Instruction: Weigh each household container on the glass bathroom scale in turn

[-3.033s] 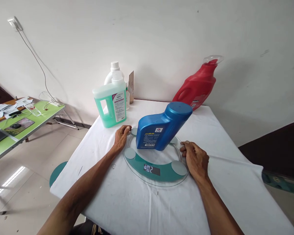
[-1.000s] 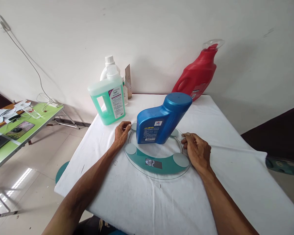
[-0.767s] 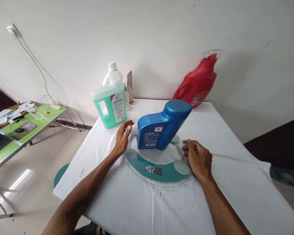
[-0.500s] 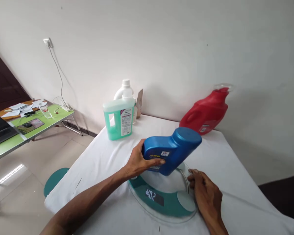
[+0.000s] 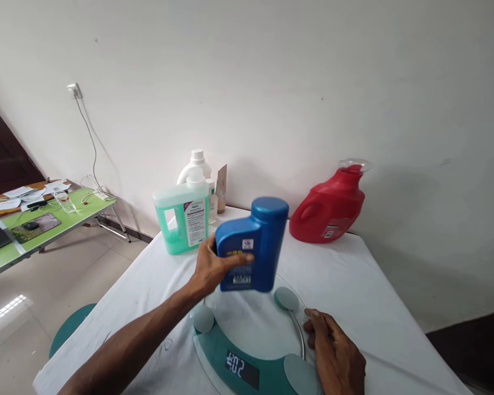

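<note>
My left hand (image 5: pixel 214 266) grips a blue plastic bottle (image 5: pixel 267 247) by its handle side, thumb across the label. The bottle is nearly upright, its broad cap up, and appears held above the far part of a round glass scale (image 5: pixel 214 345). Lit digits show on the scale's display (image 5: pixel 242 370); its near edge runs out of view. Beside the scale's right edge, my right hand (image 5: pixel 335 348) is closed with curled fingers. Whether it holds anything is hidden.
A green liquid bottle (image 5: pixel 177 219), a white bottle (image 5: pixel 196 159), a small clear bottle (image 5: pixel 212 206) and a brown tube (image 5: pixel 222 189) stand at the back left. A red jug (image 5: pixel 329 208) leans at the back right, against the wall. Further left is a green table (image 5: pixel 80 206).
The blue bottle has turned from a rightward tilt to nearly upright and moved left in view with my left hand. My right hand stays by the scale. The camera view has shifted.
</note>
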The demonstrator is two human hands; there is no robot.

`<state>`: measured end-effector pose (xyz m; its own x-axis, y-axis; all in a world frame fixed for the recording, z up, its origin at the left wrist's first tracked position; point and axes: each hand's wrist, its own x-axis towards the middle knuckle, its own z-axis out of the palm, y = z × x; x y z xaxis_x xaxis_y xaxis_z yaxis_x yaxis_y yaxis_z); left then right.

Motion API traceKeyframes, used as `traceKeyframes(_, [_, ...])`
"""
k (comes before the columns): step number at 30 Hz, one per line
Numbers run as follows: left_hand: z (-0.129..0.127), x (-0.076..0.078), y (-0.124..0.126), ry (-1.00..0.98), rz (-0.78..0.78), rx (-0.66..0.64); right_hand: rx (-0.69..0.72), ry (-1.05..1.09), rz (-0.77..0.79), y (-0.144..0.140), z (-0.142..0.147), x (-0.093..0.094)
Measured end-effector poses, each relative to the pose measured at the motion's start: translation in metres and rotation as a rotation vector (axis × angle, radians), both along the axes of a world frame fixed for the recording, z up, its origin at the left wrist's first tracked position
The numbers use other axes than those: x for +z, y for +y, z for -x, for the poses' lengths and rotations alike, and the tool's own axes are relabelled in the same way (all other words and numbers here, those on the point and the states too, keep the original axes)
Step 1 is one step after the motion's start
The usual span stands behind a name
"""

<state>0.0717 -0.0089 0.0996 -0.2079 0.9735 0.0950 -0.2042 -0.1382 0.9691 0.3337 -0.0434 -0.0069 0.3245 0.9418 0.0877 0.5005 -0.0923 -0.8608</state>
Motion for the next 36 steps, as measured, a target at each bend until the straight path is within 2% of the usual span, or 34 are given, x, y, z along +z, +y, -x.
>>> traceKeyframes(3, [0.001,0.013,0.049,0.113,-0.129,0.16,0.022,0.007,0.001,0.0,-0.002,-0.005])
traceKeyframes(6, [-0.001,0.011,0.11,0.219,-0.185,0.313,0.025,0.011,-0.003,0.001,-0.003,-0.009])
traceKeyframes(10, [-0.003,-0.013,0.18,0.273,-0.113,0.459,0.022,0.021,-0.018,0.001,-0.003,-0.008])
traceKeyframes(14, [0.004,-0.041,0.22,0.366,-0.113,0.526,0.004,0.041,-0.053,0.0,-0.001,-0.007])
traceKeyframes(18, [0.011,-0.057,0.233,0.413,-0.157,0.546,-0.017,0.055,-0.071,0.001,0.0,-0.009])
traceKeyframes(21, [0.012,-0.058,0.232,0.422,-0.137,0.568,-0.016,0.058,-0.053,0.0,0.001,-0.01])
traceKeyframes(25, [0.009,-0.042,0.22,0.476,-0.122,0.607,0.0,0.064,-0.03,-0.001,0.002,-0.007])
traceKeyframes(27, [0.004,-0.028,0.209,0.535,-0.221,0.647,0.012,0.073,-0.048,-0.001,0.003,-0.005])
traceKeyframes(29, [-0.007,-0.012,0.197,0.627,-0.401,0.66,0.016,0.081,-0.074,-0.001,0.004,-0.004])
traceKeyframes(30, [-0.015,-0.004,0.192,0.68,-0.494,0.631,0.014,0.084,-0.084,-0.001,0.004,-0.004])
traceKeyframes(32, [-0.038,0.01,0.19,0.759,-0.622,0.489,0.008,0.09,-0.096,0.0,0.005,-0.004])
traceKeyframes(34, [-0.066,0.02,0.198,0.753,-0.63,0.299,0.007,0.096,-0.107,0.0,0.006,-0.004])
traceKeyframes(36, [-0.096,0.025,0.216,0.653,-0.548,0.154,0.008,0.101,-0.124,-0.001,0.006,-0.005])
